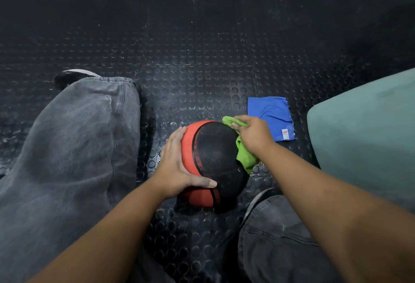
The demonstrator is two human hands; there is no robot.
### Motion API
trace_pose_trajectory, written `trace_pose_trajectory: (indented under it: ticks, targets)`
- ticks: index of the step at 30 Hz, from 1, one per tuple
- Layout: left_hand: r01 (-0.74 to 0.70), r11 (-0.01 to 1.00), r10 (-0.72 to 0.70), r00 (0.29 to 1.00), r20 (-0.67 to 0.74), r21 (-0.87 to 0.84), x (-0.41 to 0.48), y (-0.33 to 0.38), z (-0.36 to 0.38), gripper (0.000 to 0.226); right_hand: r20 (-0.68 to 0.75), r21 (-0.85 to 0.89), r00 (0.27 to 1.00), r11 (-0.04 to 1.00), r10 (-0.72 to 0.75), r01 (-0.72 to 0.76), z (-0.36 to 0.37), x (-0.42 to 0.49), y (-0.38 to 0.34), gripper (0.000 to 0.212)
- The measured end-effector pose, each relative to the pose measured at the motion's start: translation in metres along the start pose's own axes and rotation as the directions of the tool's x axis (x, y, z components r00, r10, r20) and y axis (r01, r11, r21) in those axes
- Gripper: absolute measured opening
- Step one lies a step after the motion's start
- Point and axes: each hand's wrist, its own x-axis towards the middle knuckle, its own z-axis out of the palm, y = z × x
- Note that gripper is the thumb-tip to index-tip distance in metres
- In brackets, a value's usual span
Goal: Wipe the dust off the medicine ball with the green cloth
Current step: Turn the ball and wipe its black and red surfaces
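Note:
A red and black medicine ball sits on the studded black floor between my legs. My left hand rests on its left red side, fingers spread over the curve and thumb lying across the near top. My right hand grips the green cloth against the ball's right upper side. One end of the cloth sticks out past my fingers at the far side; the rest hangs down the ball's right flank.
A folded blue cloth lies on the floor just beyond my right hand. A teal padded object fills the right side. My grey-trousered legs lie left and lower right of the ball, a dark shoe at far left.

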Motion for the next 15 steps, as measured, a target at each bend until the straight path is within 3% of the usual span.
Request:
trace_pose_trajectory:
  ticks: [4, 6, 8, 10, 12, 14, 15]
  targets:
    - [0.044, 0.993, -0.044, 0.999, 0.004, -0.113, 0.0, -0.004, -0.007, 0.153, 0.07, -0.1, 0.981, 0.98, 0.181, -0.174, -0.01, -0.018, 0.056, 0.028]
    - [0.103, 0.986, -0.104, 0.995, 0.002, -0.127, -0.001, 0.0, -0.014, 0.157, 0.006, 0.037, 0.967, 0.967, 0.253, -0.253, -0.014, -0.023, 0.063, 0.034]
    - [0.087, 0.996, -0.087, 0.996, 0.018, -0.034, 0.001, 0.007, -0.023, 0.17, -0.131, 0.231, 0.961, 0.95, 0.245, -0.21, -0.023, -0.016, 0.045, 0.039]
    - [-0.023, 0.986, 0.006, 0.995, 0.101, 0.168, 0.008, 0.015, -0.031, 0.164, -0.151, 0.318, 0.974, 0.941, 0.171, -0.116, -0.028, -0.005, 0.02, 0.041]
    - [-0.084, 0.95, 0.037, 0.987, 0.159, 0.301, 0.019, 0.019, -0.032, 0.157, -0.07, 0.298, 0.994, 0.953, 0.079, -0.054, -0.019, 0.0, -0.003, 0.041]
    - [-0.086, 0.94, 0.06, 0.994, 0.089, 0.331, 0.028, 0.018, -0.03, 0.158, 0.01, 0.259, 0.999, 0.965, 0.044, -0.045, 0.004, -0.003, -0.017, 0.037]
    - [-0.07, 0.945, 0.057, 0.997, 0.05, 0.318, 0.032, 0.018, -0.03, 0.16, -0.016, 0.222, 0.999, 0.975, 0.033, -0.028, 0.013, -0.005, -0.024, 0.034]
